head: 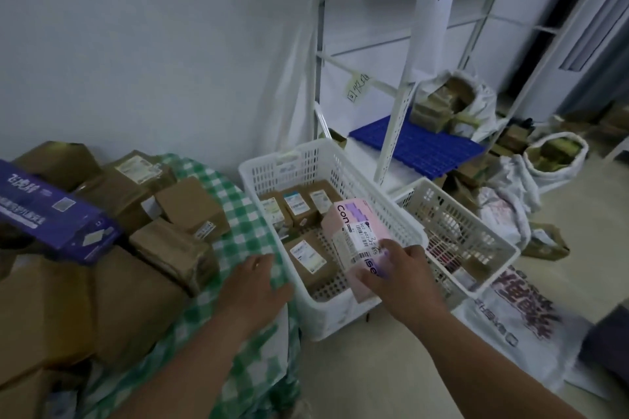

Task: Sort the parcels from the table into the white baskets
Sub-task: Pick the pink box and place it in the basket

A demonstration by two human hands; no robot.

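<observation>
**Listener:** What are your hands doing?

**Me:** My right hand (403, 267) grips a long pink cardboard parcel with a white shipping label (357, 245) by its near end, thumb under, fingers curled over the top. I hold it above the near right corner of the nearer white slotted plastic basket (269, 180). My left hand (253, 286) lies flat and relaxed on the green and white checked tablecloth (235, 201), at the table's right edge, just beside that basket. It holds nothing.

**Listener:** How will the parcel handle?

**Me:** I'd judge it light and stiff, since one hand carries it by the end without it sagging. The smooth card could slip, so a hold nearer the middle would be safer.

**Listener:** What is in the baskets?

**Me:** The nearer one holds several small brown cardboard boxes with white labels (308, 257), lying flat on the bottom, with bare floor left at the near end. The second white slotted basket (473, 214), touching its right side, holds items I cannot make out through the slots.

**Listener:** And the table?

**Me:** Piled brown cardboard parcels (190, 204), with a long dark purple printed box (51, 211) on top at the left edge.
</observation>
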